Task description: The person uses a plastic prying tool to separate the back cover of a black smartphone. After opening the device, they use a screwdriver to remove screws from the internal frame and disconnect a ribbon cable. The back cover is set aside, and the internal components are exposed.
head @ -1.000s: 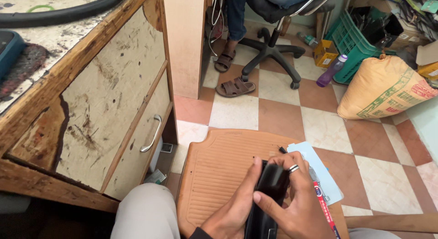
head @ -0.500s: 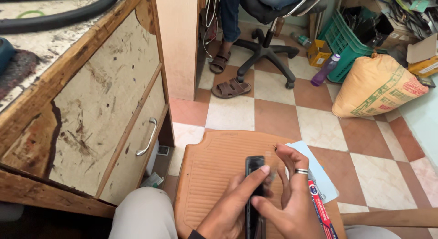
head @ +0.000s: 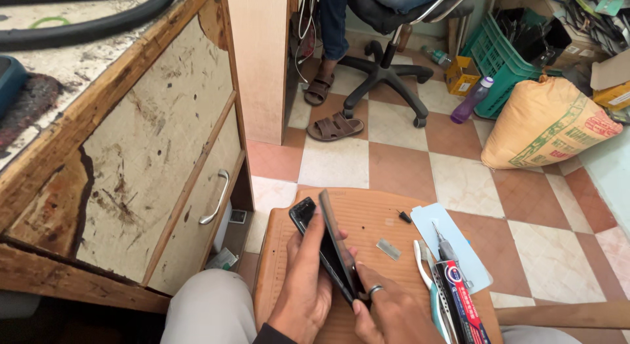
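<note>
head view: left hand [head: 308,288] wraps the black phone body [head: 314,236] from below, fingers clamped on it. right hand [head: 387,311] pinches the lower edge of the dark screen panel [head: 336,242], which stands hinged up off the body, joined only near the bottom. both sit over the brown wooden board [head: 367,216] on the lap. risk: opening the panel wider could tear whatever connects the halves, or crack the thin glass under a twist. small metal piece [head: 388,248] and black screw bit [head: 405,217] lie loose; a knee bump would send them off. glue tube [head: 462,304] and tweezers [head: 430,285] rest beside the right hand.
</note>
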